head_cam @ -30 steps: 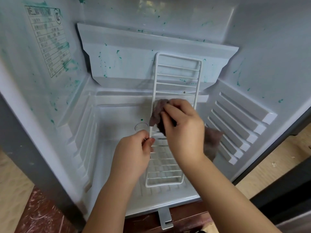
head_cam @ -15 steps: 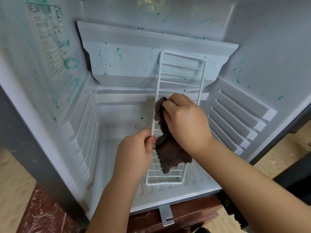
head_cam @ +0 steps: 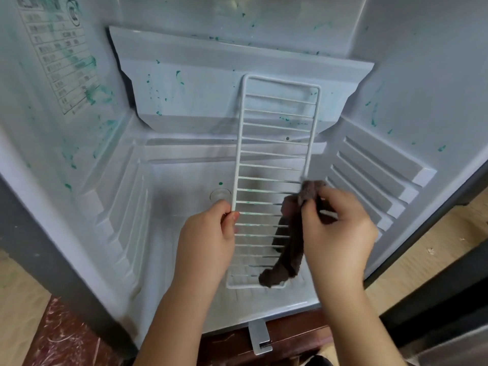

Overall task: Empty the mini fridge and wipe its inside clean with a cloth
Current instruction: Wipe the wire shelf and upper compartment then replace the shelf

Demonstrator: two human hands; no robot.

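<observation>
The mini fridge point(head_cam: 184, 233) stands open with pale walls spattered green. A white wire shelf point(head_cam: 274, 143) stands on end inside it, its foot on the fridge floor. My left hand point(head_cam: 208, 241) pinches the shelf's left rail about halfway down. My right hand point(head_cam: 335, 228) grips a dark brown cloth point(head_cam: 289, 249) against the shelf's right rail; the cloth's tail hangs down over the lower bars. Faint green marks show on some lower bars.
A white freezer flap point(head_cam: 211, 83) hangs at the back, with green stains. Ribbed shelf guides point(head_cam: 375, 175) line the right wall and others the left. A label point(head_cam: 58, 56) is on the left wall. A hinge bracket point(head_cam: 260, 336) sticks out below the front edge.
My right hand has slid the cloth from the shelf's left side across to its right rail and lower. The left hand keeps its hold on the left rail.
</observation>
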